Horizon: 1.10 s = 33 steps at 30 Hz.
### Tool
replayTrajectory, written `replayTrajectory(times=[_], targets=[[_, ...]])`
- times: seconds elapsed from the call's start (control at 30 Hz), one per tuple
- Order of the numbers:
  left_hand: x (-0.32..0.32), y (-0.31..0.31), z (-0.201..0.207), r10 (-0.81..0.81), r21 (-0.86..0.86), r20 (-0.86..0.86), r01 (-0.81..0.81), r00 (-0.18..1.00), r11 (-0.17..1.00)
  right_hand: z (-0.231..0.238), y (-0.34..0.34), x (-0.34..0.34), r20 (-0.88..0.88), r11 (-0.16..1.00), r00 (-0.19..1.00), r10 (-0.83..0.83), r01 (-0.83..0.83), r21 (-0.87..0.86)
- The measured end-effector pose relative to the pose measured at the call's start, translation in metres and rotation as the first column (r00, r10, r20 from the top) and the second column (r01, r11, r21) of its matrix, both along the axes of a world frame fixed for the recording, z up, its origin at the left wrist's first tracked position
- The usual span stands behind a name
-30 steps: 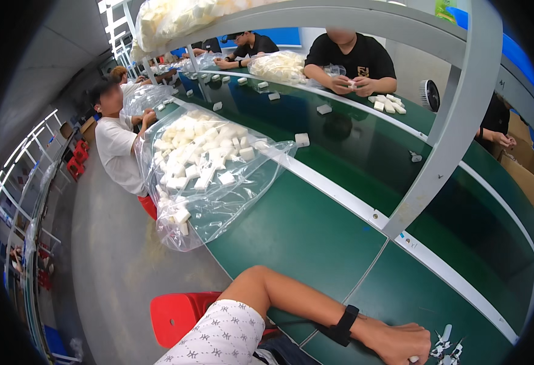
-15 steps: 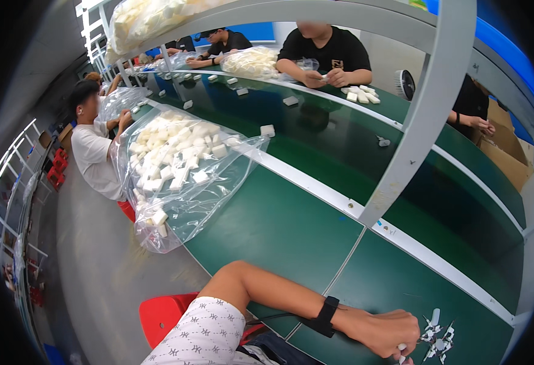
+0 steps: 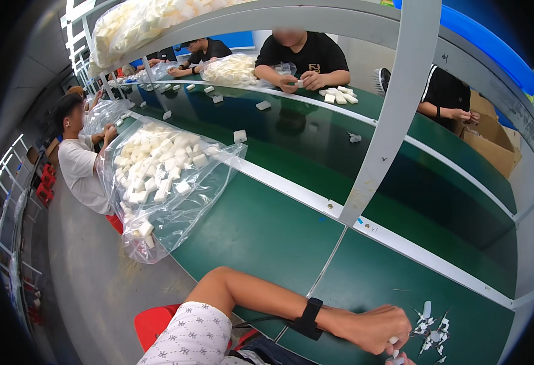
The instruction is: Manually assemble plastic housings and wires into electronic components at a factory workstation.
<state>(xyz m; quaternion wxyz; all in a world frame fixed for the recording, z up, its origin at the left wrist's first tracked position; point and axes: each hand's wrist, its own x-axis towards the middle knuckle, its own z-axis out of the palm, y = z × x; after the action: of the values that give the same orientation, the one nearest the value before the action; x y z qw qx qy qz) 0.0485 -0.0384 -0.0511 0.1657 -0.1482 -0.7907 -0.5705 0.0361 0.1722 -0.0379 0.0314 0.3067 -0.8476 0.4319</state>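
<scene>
My left hand (image 3: 373, 329), low on the right, is closed with the fingers curled around a small white plastic part (image 3: 394, 340). A black band (image 3: 311, 317) circles its wrist. Only the fingertips of my right hand (image 3: 407, 360) show at the lower edge, pinched near a pale piece just below my left fingers; the rest is out of view. Beside both hands on the green table lies a loose heap of small white parts with thin dark metal pins (image 3: 434, 336). A thin wire-like piece (image 3: 400, 290) lies beyond it.
A clear plastic bag (image 3: 181, 225) of white blocks lies on the table to the left. Past a white rail (image 3: 291, 191) runs a dark green belt (image 3: 303, 146) with scattered white pieces. A grey post (image 3: 379, 146) rises from the rail. Several people work around it; a cardboard box (image 3: 492, 149) stands far right.
The view has shifted right, so most of the scene sits further left and more of the pinned parts show. My left hand stays closed beside the heap; my right fingertips show slightly more.
</scene>
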Motion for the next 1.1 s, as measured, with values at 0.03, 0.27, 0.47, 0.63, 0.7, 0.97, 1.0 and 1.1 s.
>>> replayTrajectory(times=[0.03, 0.27, 0.47, 0.63, 0.7, 0.97, 1.0, 1.1], targets=[[0.0, 0.0, -0.001, 0.001, 0.002, 0.0, -0.001, 1.0, 1.0, -0.002, 0.001, 0.0, 0.024, 1.0, 1.0, 0.007, -0.007, -0.008], [0.0, -0.004, -0.008, 0.021, -0.015, 0.008, -0.021, 1.0, 1.0, -0.005, -0.004, 0.002, 0.008, 0.999, 1.0, 0.024, -0.023, -0.045], [-0.004, -0.007, -0.003, 0.036, -0.073, -0.115, -0.044, 0.993, 0.996, -0.014, 0.007, -0.005, 0.069, 0.988, 0.988, -0.14, 0.143, -0.052], [-0.003, -0.008, -0.005, 0.019, -0.072, -0.144, -0.029, 0.989, 0.997, -0.018, 0.008, -0.008, 0.035, 0.991, 0.995, -0.09, 0.093, -0.094], [-0.003, -0.007, -0.002, 0.013, -0.08, -0.147, -0.025, 0.989, 0.997, -0.019, 0.011, -0.009, 0.075, 0.989, 0.991, -0.115, 0.122, -0.09], [-0.006, -0.004, -0.006, -0.005, -0.079, -0.144, -0.006, 0.99, 0.997, -0.026, 0.017, -0.014, 0.101, 0.988, 0.994, -0.04, 0.054, -0.144], [-0.006, -0.003, -0.007, -0.012, -0.076, -0.14, 0.002, 0.99, 0.997, -0.026, 0.018, -0.015, 0.082, 0.991, 0.996, -0.044, 0.054, -0.126], [-0.006, -0.004, -0.006, -0.03, -0.074, -0.095, 0.023, 0.995, 0.997, -0.021, 0.017, -0.012, 0.156, 0.991, 0.986, -0.052, 0.07, -0.116]])
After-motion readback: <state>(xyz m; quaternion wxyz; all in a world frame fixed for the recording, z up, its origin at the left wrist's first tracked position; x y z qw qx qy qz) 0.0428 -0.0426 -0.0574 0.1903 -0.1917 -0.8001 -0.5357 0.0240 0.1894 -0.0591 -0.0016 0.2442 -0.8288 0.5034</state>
